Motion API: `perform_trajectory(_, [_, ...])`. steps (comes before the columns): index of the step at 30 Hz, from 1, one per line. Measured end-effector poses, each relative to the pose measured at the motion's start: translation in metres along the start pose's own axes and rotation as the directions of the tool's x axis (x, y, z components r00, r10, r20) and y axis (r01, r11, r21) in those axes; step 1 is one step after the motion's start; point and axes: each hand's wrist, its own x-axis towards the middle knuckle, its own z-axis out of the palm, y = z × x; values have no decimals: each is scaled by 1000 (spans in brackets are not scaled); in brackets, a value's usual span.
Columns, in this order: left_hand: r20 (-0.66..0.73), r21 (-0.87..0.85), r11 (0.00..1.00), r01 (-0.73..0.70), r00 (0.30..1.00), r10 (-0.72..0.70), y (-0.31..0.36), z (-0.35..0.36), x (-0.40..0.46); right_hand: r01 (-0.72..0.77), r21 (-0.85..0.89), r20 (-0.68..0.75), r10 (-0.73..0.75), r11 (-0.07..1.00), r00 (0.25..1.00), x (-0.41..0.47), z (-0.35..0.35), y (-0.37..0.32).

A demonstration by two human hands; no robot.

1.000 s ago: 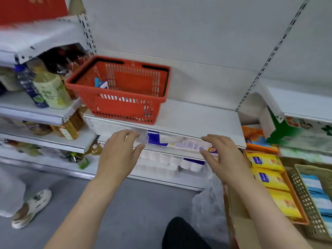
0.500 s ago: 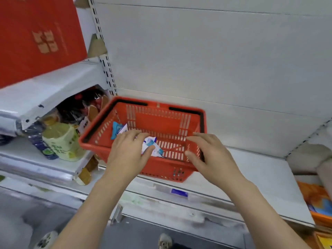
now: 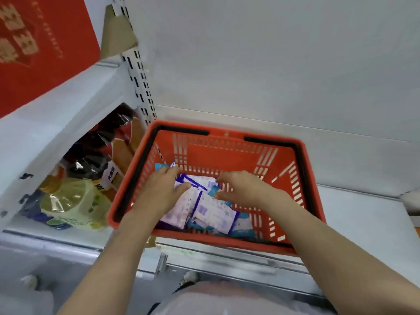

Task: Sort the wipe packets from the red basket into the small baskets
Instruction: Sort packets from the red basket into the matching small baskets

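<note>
The red basket (image 3: 302, 178), hard slotted plastic with black handles folded along its rim, sits on a white shelf (image 3: 363, 219) at centre frame. Inside lies a loose heap of flat, glossy wipe packets (image 3: 211, 212), white with purple edges, some teal. Both hands are inside it: the left hand (image 3: 162, 189) rests spread on the pile, the right hand (image 3: 241, 187) hovers with fingers relaxed, gripping nothing. Crinkly plastic-wrapped bottles (image 3: 75, 201) crowd the lower-left shelf

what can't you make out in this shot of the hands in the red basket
Head view only:
- Wipe packets: print blurred; how many is hidden under the left hand and right hand.
- Either hand's grip: fingertips unclear.
- Small baskets: out of frame.
- Red basket front wall: foreshortened from above.
</note>
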Motion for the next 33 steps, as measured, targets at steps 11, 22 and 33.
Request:
perform_trajectory(11, [389,-29,998,-64,918,71,-13,-10,56,-210,-1,190,207,978,960,59,54,0])
perform_trajectory(22, [603,276,958,-79,790,-109,-11,12,67,-330,783,183,312,527,932,15,6,41])
perform_trajectory(33, [290,-130,975,182,947,-139,-5,-11,59,-211,974,166,377,80,911,-14,-5,24])
